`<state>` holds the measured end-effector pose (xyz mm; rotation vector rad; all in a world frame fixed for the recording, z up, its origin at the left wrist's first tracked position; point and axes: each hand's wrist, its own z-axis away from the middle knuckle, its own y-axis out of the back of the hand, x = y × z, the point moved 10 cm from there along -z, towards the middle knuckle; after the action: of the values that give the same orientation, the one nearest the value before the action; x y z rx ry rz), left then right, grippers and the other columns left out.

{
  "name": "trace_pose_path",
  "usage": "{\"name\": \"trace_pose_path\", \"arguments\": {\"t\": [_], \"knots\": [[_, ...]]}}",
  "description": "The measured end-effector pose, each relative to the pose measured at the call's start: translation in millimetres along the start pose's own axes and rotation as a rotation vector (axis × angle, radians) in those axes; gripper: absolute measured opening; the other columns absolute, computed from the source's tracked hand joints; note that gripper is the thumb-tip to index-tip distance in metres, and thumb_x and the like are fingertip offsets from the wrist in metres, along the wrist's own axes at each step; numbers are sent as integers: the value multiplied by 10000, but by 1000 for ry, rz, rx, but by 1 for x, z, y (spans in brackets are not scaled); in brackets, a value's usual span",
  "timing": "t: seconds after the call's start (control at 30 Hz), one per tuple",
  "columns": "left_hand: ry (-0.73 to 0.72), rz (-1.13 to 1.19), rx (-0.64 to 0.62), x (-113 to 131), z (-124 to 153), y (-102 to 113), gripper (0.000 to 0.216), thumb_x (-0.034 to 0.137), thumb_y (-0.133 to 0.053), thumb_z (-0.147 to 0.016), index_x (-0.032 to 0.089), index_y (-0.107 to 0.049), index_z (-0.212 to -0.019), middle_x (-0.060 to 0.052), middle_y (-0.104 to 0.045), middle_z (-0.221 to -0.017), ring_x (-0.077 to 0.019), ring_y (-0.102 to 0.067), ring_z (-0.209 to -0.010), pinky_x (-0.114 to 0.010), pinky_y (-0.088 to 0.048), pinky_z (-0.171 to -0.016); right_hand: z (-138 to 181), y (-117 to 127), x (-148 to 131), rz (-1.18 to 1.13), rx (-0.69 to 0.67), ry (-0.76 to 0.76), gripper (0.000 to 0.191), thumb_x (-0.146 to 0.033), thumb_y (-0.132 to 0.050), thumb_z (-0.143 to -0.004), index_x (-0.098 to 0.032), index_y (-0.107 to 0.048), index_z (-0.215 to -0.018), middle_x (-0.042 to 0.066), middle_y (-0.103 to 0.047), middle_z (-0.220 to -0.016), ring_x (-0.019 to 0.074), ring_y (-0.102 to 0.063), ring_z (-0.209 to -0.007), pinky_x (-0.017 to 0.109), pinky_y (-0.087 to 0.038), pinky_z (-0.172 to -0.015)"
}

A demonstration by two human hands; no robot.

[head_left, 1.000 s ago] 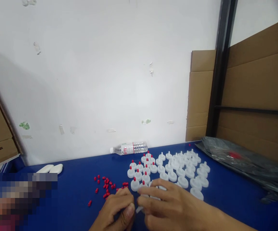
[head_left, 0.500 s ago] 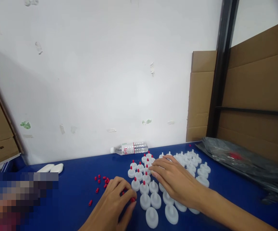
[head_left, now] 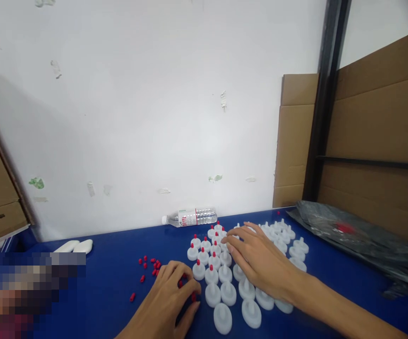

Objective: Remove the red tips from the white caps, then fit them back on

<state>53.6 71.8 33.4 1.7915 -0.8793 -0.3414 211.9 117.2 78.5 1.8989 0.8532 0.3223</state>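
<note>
My left hand point(head_left: 170, 294) is curled low over the blue table, with a small red cap point(head_left: 194, 296) between thumb and index finger. More red caps point(head_left: 154, 272) lie loose to its left, and some show under its fingers. To its right stand rows of white round lids with upright nozzles point(head_left: 212, 294). Several lids toward the back left of the group wear red caps on their nozzles point(head_left: 203, 256). My right hand point(head_left: 260, 261) reaches over the lids, fingertips together at a nozzle beside the red-capped ones; what they pinch is hidden.
A clear plastic bottle point(head_left: 191, 217) lies against the white wall. Two white rounded objects point(head_left: 83, 246) rest at the left. Grey plastic bags point(head_left: 352, 242) lie on the right, in front of cardboard point(head_left: 376, 122) and a dark metal post point(head_left: 322, 103).
My right hand has shifted slightly right and back, uncovering a lid beside the red-capped ones. The red cap in my left fingers has turned more upright; that hand stays nearly in place.
</note>
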Motion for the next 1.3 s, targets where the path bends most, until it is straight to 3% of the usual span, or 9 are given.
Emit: {"name": "trace_pose_path", "arguments": {"t": [0.1, 0.2, 0.37, 0.6, 0.77, 0.93, 1.0, 1.17, 1.3], "knots": [[2, -9, -3, 0, 1, 0, 245, 66, -534, -912, 258, -597, -1051, -60, -599, -1117, -275, -559, -1038, -439, -506, -875, 0, -4, 12, 9, -20, -31, 392, -319, -311, -1095, -254, -627, -1317, 90, -651, -1354, 274, -554, -1312, 617, -269, -1182], [-27, -5, 25, 3, 1, 2, 215, 90, -536, -925, 256, -594, -1048, -64, -607, -1114, -276, -561, -1038, -441, -505, -887, 2, -19, 19, -37, -151, -35, 458, -406, -270, -1110, -261, -585, -1409, 94, -579, -1483, 307, -451, -1439, 669, -217, -1204], [-37, 2, 79, 6, -1, 12, 231, 83, -489, -945, 254, -583, -1069, -65, -625, -1098, -253, -574, -1017, -397, -506, -881, 2, -24, 15, -135, -232, -15, 499, -421, -230, -1118, -242, -636, -1346, 87, -631, -1429, 309, -446, -1451, 696, -171, -1215], [-50, 28, 183, 15, 0, 34, 275, 96, -448, -996, 265, -562, -1181, -55, -629, -1107, -232, -570, -1042, -353, -509, -899, -3, 15, -5, -80, -18, 173, 312, -370, -461, -1079, -248, -616, -1320, 74, -678, -1339, 241, -599, -1284, 558, -264, -1215], [-118, 40, 235, 23, 1, 41, 235, 114, -498, -972, 253, -546, -1155, -52, -651, -1027, -231, -579, -981, -333, -513, -847, 9, 29, -40, -62, 128, 403, 107, -231, -539, -1034, -213, -620, -1102, 57, -707, -1104, 189, -666, -1022, 351, -492, -889], [-223, -65, 289, 37, 2, 40, 83, 298, -578, -1026, 232, -560, -1074, -47, -676, -951, -234, -585, -908, -350, -503, -821, 29, 21, -97, -44, 180, 632, 140, -156, -482, -1046, -204, -607, -1085, 9, -738, -1038, 139, -666, -1008, 299, -489, -849], [-262, -159, 299, 46, 4, 41, 71, 261, -548, -1045, 223, -558, -985, -36, -675, -893, -221, -583, -869, -358, -489, -827, 35, 25, -111, -23, 256, 664, 179, -180, -459, -1075, -220, -621, -1011, -24, -747, -981, 109, -670, -941, 270, -491, -802], [-357, -383, 360, 66, 6, 47, 260, 121, -405, -1054, 214, -574, -881, -28, -650, -781, -212, -569, -786, -380, -466, -809, 37, 33, -116, 14, 319, 668, 242, -156, -453, -1069, -218, -636, -924, -25, -758, -957, 92, -666, -895, 244, -506, -787], [-377, -362, 412, 69, 3, 52, 324, 74, -362, -1046, 211, -534, -808, 3, -589, -689, -200, -538, -729, -375, -437, -779, 38, 34, -116, 44, 369, 712, 217, -95, -484, -1015, -218, -626, -907, -3, -742, -940, 115, -665, -943, 263, -515, -847]]}}
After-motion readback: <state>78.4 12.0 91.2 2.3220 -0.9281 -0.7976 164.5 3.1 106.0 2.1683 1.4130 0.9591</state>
